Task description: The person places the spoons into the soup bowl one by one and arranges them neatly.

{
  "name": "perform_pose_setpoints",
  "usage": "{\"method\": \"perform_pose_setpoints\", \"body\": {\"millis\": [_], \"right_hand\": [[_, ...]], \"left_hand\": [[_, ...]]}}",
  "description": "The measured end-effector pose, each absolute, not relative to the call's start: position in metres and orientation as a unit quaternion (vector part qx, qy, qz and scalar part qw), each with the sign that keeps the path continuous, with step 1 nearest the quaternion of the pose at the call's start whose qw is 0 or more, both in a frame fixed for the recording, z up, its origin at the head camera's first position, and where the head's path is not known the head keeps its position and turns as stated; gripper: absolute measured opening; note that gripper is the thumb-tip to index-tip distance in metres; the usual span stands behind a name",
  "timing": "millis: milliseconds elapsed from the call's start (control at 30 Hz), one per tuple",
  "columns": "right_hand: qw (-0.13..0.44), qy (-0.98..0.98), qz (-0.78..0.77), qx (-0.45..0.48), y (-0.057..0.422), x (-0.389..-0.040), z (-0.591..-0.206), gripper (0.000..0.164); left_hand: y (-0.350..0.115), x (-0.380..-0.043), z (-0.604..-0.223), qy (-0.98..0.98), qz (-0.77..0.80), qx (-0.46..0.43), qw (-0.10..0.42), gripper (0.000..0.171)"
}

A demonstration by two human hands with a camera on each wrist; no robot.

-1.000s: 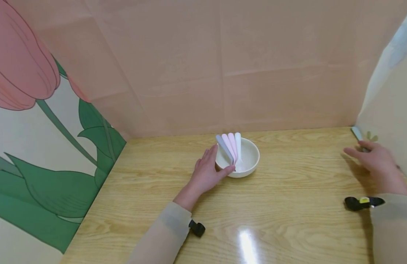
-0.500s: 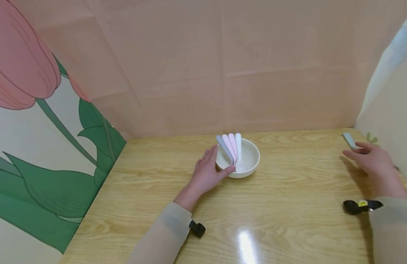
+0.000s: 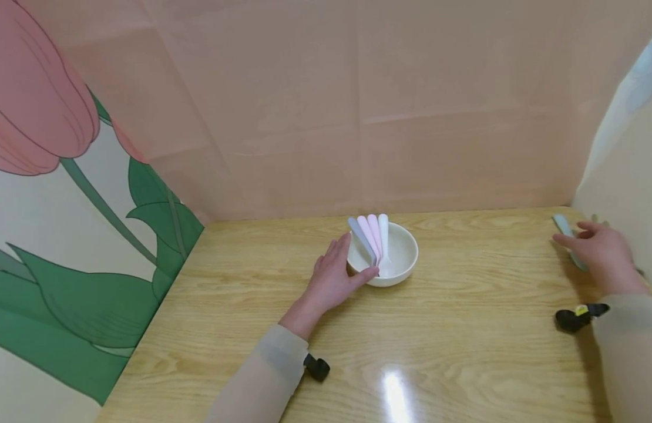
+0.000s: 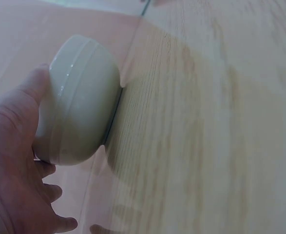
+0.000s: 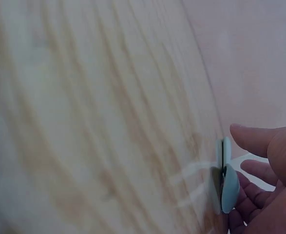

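Observation:
My left hand (image 3: 330, 279) holds the white bowl (image 3: 403, 254) by its near left side, thumb at the rim and fingers along the outside. In the left wrist view the bowl (image 4: 82, 105) shows its outer wall, with the thumb at its rim. Several spoons lean in the bowl: a grey-blue spoon (image 3: 360, 237), two pink ones and a white spoon (image 3: 383, 232). At the far right, my right hand (image 3: 603, 252) hovers over a pale blue-green spoon (image 3: 561, 224) lying on the table. In the right wrist view, the fingers lie behind this spoon (image 5: 230, 190) and the thumb stands apart from it.
The wood-grain table (image 3: 463, 329) ends at a pinkish back wall (image 3: 384, 117). A tulip-printed panel (image 3: 93, 282) borders the left side, and a pale panel (image 3: 629, 188) rises close beside the right hand.
The pale blue-green spoon first shifted left from the right panel, and more of it now shows. My right hand has moved slightly up and right over it. The left hand stays at the bowl.

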State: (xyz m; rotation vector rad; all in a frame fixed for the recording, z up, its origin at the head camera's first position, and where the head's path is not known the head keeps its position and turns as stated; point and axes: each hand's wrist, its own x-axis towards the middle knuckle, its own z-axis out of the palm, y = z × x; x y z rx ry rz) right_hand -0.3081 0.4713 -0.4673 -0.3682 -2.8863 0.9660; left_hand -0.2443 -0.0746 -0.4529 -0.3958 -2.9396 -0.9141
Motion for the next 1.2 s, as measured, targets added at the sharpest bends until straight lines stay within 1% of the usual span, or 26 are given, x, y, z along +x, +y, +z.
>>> {"method": "perform_pose_setpoints", "body": {"millis": [100,267,333,400,533,633,700,933,1000,1200], "right_hand": [[0.039,-0.943,0.309,-0.119,0.4722,-0.3099,-0.4671,0.092],[0.014,-0.942,0.295,-0.158,0.4699,-0.3127,-0.4671,0.099],[0.006,-0.947,0.275,-0.168,0.469,-0.3132,-0.4673,0.098],[0.01,-0.954,0.252,-0.165,0.4688,-0.313,-0.467,0.091],[0.02,-0.96,0.23,-0.156,0.4685,-0.3125,-0.4667,0.081],[0.022,-0.961,0.234,-0.149,0.4691,-0.3122,-0.4663,0.079],[0.028,-0.962,0.233,-0.142,0.4702,-0.3119,-0.4656,0.074],[0.025,-0.967,0.226,-0.117,0.4739,-0.3123,-0.4657,0.07],[0.033,-0.968,0.222,-0.113,0.4731,-0.3117,-0.465,0.066],[0.041,-0.971,0.215,-0.101,0.4678,-0.3096,-0.4616,0.064]], "left_hand": [[-0.0747,-0.2441,-0.4525,-0.947,-0.295,-0.127,0.02,0.11],[-0.075,-0.2435,-0.4521,-0.945,-0.299,-0.128,0.02,0.11],[-0.0753,-0.2433,-0.4519,-0.945,-0.298,-0.13,0.023,0.11],[-0.0753,-0.2434,-0.4518,-0.945,-0.298,-0.132,0.025,0.11],[-0.0753,-0.2435,-0.4514,-0.945,-0.296,-0.133,0.025,0.11],[-0.0752,-0.2437,-0.4513,-0.946,-0.296,-0.134,0.025,0.11],[-0.0752,-0.2437,-0.4514,-0.946,-0.295,-0.134,0.025,0.11],[-0.0749,-0.2437,-0.4505,-0.945,-0.295,-0.134,0.027,0.11],[-0.0749,-0.2429,-0.4497,-0.945,-0.297,-0.135,0.026,0.109],[-0.0754,-0.2422,-0.4495,-0.945,-0.297,-0.132,0.022,0.11]]}}
